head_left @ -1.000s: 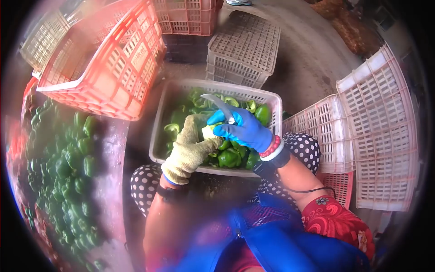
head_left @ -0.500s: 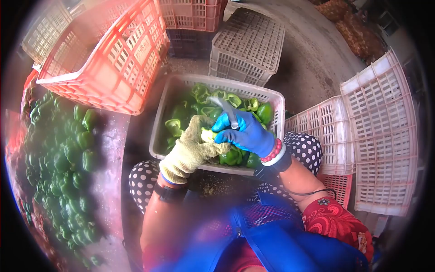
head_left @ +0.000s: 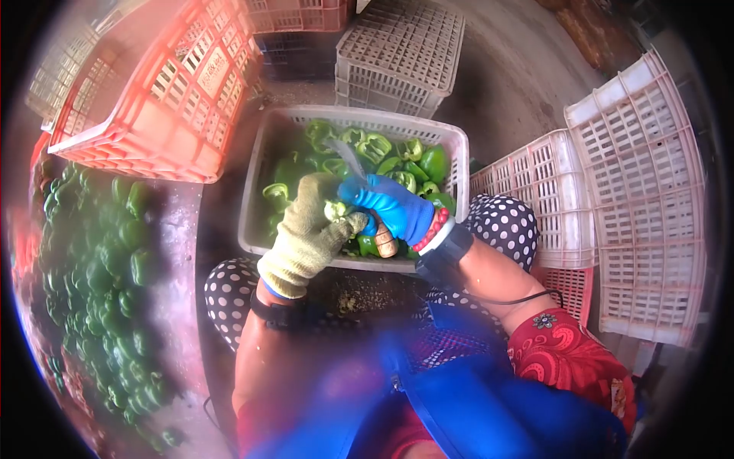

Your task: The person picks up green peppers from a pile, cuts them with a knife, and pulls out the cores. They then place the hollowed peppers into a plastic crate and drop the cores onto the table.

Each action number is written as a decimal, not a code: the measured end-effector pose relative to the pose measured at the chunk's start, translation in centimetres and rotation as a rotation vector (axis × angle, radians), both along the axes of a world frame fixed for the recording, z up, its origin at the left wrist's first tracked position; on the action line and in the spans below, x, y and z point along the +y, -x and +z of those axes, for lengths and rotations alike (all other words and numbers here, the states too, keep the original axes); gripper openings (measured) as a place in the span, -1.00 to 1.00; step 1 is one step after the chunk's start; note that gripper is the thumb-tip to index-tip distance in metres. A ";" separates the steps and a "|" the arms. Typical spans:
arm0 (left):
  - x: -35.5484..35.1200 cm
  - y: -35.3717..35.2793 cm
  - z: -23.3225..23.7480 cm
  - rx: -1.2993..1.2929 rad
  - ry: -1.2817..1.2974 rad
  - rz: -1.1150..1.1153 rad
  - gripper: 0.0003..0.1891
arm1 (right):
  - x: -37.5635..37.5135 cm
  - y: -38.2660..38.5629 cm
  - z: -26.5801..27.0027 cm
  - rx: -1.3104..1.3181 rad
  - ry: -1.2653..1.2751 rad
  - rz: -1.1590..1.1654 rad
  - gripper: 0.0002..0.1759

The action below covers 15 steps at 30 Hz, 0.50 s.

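My left hand (head_left: 310, 229), in a pale knitted glove, is closed around a piece of green pepper (head_left: 335, 209) whose pale inside shows. My right hand (head_left: 391, 208), in a blue rubber glove, grips a knife; its wooden handle (head_left: 386, 241) sticks out below the fist and its blade (head_left: 349, 157) points up and away. Both hands meet above a grey plastic crate (head_left: 252, 218). Inside it lie several cut green peppers (head_left: 375, 147), some showing hollow insides. The left fingers partly hide the held piece.
Many whole green peppers (head_left: 99, 283) are heaped at the left. An orange crate (head_left: 180, 99) stands at the upper left. An upturned grey crate (head_left: 401, 46) lies beyond the working crate, and pale crates (head_left: 638, 199) stand at the right.
The right hand has turned, so the knife's wooden handle now shows below the fist. Both hands remain together over the crate. The whole view has shifted slightly.
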<state>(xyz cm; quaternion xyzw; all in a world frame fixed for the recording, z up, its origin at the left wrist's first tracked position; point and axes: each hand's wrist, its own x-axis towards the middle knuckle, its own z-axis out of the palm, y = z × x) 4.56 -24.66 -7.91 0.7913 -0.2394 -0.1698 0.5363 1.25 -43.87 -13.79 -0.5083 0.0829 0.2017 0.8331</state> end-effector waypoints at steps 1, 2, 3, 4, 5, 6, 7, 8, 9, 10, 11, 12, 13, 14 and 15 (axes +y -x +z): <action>0.0 -0.5 -1.2 -0.023 0.120 -0.014 -0.26 | 0.6 0.0 1.1 0.047 -0.158 -0.107 -0.65; 0.0 -0.8 -1.9 -0.041 0.188 0.001 -0.22 | 0.4 -0.3 1.9 -0.015 -0.122 -0.103 -0.67; 0.0 -1.2 -2.3 -0.060 0.258 0.019 -0.18 | -0.3 -0.4 2.7 -0.076 -0.086 -0.097 -0.68; 0.0 -1.4 -2.5 -0.078 0.326 0.035 -0.15 | -1.0 -0.6 3.5 -0.138 -0.051 -0.091 -0.70; 0.2 -1.6 -2.2 -0.088 0.313 0.017 -0.09 | -1.5 -0.9 4.9 -0.147 0.209 -0.080 -0.71; 0.3 -1.7 -1.9 -0.099 0.300 -0.001 -0.03 | -2.1 -1.1 5.9 -0.187 0.428 -0.063 -0.64; 0.3 -1.9 -1.7 -0.118 0.268 -0.017 -0.02 | -2.0 -1.2 5.5 -0.294 0.365 -0.128 -0.58; 0.2 -1.7 -1.8 -0.140 0.248 -0.015 -0.01 | -1.9 -1.3 5.2 -0.400 0.302 -0.192 -0.52; 0.1 -1.6 -1.8 -0.161 0.229 -0.013 -0.01 | -2.0 -1.1 5.2 -0.315 0.261 -0.153 -0.49; 0.0 -1.5 -1.8 -0.182 0.209 -0.010 0.00 | -2.3 -0.7 5.4 -0.229 0.221 -0.113 -0.46; 0.0 -1.4 -1.9 -0.173 0.182 -0.009 0.00 | -2.3 -0.4 5.7 -0.144 0.181 -0.071 -0.43; -0.1 -1.4 -1.9 -0.164 0.155 -0.007 0.00 | -1.6 -0.2 5.9 -0.247 0.307 -0.065 -0.44; 0.0 -1.6 -2.5 -0.157 0.192 -0.030 0.03 | -0.4 0.0 6.1 -0.351 0.432 -0.060 -0.45; -0.1 -1.8 -2.9 -0.148 0.230 -0.054 0.05 | -0.2 0.2 6.4 -0.331 0.435 -0.044 -0.46; -0.1 -1.7 -3.0 -0.090 0.296 -0.080 0.06 | -0.1 0.4 6.7 -0.311 0.438 -0.029 -0.46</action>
